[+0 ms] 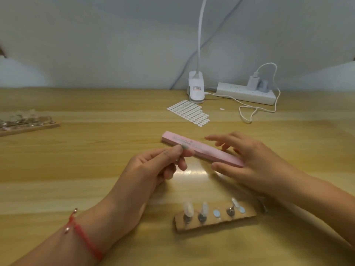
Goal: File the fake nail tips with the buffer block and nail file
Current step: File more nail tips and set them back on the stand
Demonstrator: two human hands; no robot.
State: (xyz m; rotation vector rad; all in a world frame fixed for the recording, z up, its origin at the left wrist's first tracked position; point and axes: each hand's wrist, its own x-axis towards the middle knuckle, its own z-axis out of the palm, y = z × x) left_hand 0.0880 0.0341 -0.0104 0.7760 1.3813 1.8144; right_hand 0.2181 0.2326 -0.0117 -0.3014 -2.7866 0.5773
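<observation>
Pink and long, the buffer block (pixel 205 150) is held slantwise just above the wooden table (pixel 96 169), its far end pointing up and left and its near end tucked into the right hand (pixel 255 162). That hand holds the block between the thumb on the near side and the fingers on the far side. The fingers are fairly straight and slightly spread, and the forefinger reaches out over the top face.

The left hand (pixel 146 169) pinches a small, pale nail tip (pixel 185 147) between thumb and forefinger, with the other fingers curled beneath. The tip touches the top face of the block about a third of the way along from its far end. It is blurred, so its shape is hard to make out. A red cord bracelet (pixel 84 237) sits on the left wrist.

Nearer the person, below both hands, a strip of cardboard (pixel 247 212) lies flat on the table. It carries several spare tips (pixel 188 208) standing upright on small metal holders.

Farther back lie a sheet of white oval stickers (pixel 189 112), the white clip base of a lamp (pixel 196 89) and a white power strip (pixel 244 94) with a charger plugged in and a looped white cable (pixel 247 112). At the left edge is a wooden tray (pixel 28 127) of clear pieces.
</observation>
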